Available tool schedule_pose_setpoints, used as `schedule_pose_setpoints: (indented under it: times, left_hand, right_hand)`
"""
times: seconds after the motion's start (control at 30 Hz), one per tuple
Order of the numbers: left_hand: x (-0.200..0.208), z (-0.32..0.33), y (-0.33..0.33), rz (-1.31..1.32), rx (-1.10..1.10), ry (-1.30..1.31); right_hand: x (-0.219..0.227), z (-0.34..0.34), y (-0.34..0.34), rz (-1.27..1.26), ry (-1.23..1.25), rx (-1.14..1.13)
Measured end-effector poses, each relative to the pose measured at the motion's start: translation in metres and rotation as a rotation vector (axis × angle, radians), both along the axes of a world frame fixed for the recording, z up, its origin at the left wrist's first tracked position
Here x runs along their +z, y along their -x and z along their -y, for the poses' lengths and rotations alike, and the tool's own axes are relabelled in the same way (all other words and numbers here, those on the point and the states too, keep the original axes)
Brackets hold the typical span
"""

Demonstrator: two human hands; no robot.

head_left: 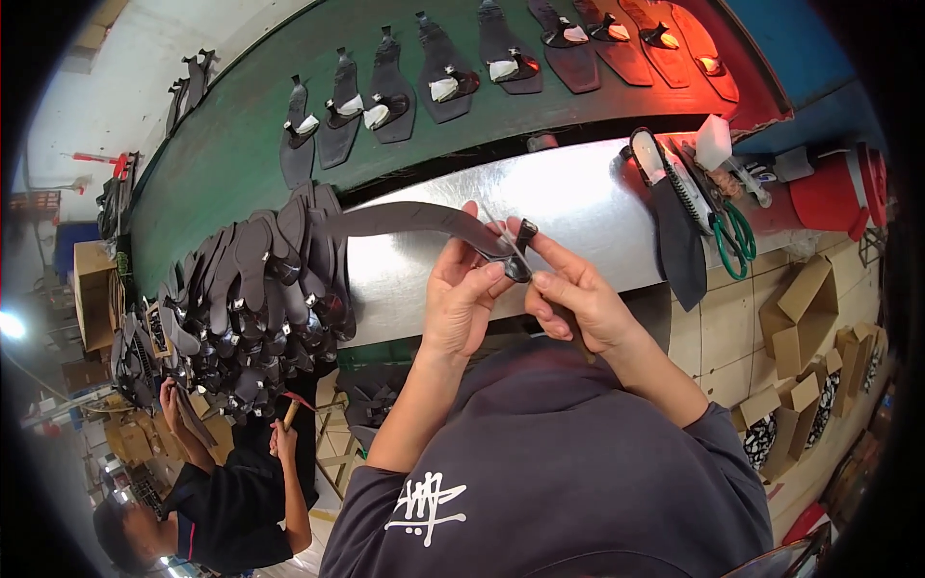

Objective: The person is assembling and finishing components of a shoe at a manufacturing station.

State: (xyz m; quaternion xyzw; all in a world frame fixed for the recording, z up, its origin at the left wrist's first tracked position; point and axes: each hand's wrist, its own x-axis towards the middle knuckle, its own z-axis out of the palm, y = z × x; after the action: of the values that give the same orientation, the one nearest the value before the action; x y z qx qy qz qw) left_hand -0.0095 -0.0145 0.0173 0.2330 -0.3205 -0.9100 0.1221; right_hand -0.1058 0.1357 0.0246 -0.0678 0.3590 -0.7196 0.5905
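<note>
My left hand [461, 297] is closed around a dark grey, curved shoe sole [414, 218], whose long front end points away to the left. The sole's glossy black heel part [517, 269] sits between my two hands, above the metal table. In my right hand [578, 301] is a slim tool with a brown handle [584, 345]; a thin metal strip seems to run from it across the heel part. My right index finger is by a small shiny black end [527, 229] of the heel. The fingers partly hide where tool and sole meet.
A metal table [588, 207] lies under my hands. Beyond it, a green conveyor belt [222, 193] carries a row of soles. Many heeled soles [241, 279] are piled left. Green-handled scissors [735, 246] lie right, near cardboard boxes [800, 313]. A co-worker [231, 511] holds a hammer [292, 412].
</note>
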Motion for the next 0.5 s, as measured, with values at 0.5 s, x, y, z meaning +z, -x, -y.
schedule_pose_setpoints:
  times: [0.5]
  left_hand:
    - [-0.013,-0.008,-0.001,-0.051,0.009,0.382]
  right_hand:
    - [0.000,-0.005,-0.006,-0.105,-0.165,-0.039]
